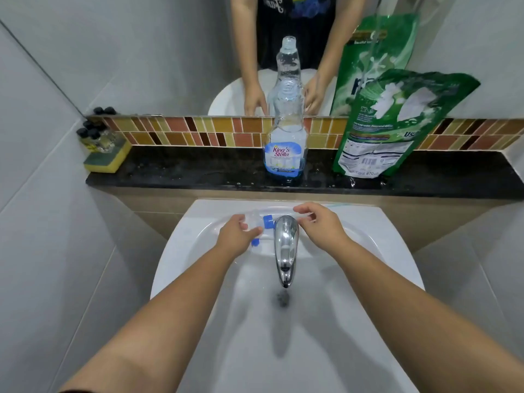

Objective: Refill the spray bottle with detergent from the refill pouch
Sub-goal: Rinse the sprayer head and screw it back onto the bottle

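While the uncapped spray bottle and refill pouch wait on the far worktop, left hand fingers pinch the sprayer head at the sink, right hand fingers pinching its tube, apparently keeping drips off.

Small bathroom, grey tiled walls both sides. White ceramic sink with a chrome tap over the basin. Behind it a black speckled stone ledge, wet in spots. Above the ledge a strip of brown/yellow/orange mosaic tiles, then a mirror. Yellow-green sponge at the ledge's left end. Even, soft light.
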Demonstrator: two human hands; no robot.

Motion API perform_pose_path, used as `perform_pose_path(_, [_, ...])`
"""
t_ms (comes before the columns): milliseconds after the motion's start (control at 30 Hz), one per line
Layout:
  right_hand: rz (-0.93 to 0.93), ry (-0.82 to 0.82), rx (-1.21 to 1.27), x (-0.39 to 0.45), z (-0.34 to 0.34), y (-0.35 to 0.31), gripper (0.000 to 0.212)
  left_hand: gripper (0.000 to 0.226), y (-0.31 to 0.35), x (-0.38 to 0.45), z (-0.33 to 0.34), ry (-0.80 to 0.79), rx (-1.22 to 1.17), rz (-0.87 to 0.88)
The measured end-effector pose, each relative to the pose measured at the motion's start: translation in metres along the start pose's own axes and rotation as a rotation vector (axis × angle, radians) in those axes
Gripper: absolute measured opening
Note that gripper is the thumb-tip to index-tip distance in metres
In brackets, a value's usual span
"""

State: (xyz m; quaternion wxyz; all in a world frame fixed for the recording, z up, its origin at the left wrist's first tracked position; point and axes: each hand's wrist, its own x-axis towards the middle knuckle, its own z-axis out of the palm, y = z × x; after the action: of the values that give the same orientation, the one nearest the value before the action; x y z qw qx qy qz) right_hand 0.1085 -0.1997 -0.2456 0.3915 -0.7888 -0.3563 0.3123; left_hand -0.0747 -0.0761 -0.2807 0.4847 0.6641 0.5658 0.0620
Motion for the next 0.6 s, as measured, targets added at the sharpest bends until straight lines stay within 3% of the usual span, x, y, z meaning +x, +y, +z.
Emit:
perform_pose_path(200, [0.010,0.046,0.100,-0.014,0.012,-0.009,0.043,0.065,0.014,0.017,0.003,-0.052,-0.185,-0.102])
perform_pose_path(367, [0.040,0.059,0.179,-0.023,0.014,-0.011,0.045,0.013,0.015,0.016,0.002,-0.080,-0.269,-0.117])
perform_pose_path(500, [0.018,0.061,0.187,-0.030,0.012,-0.011,0.040,0.016,0.019,0.004,-0.005,-0.046,-0.292,-0.057])
perform_pose_path(600, [-0.015,0.129,0.144,-0.030,0.004,-0.014,0.036,0.016,0.030,-0.013,-0.021,-0.001,-0.167,0.097])
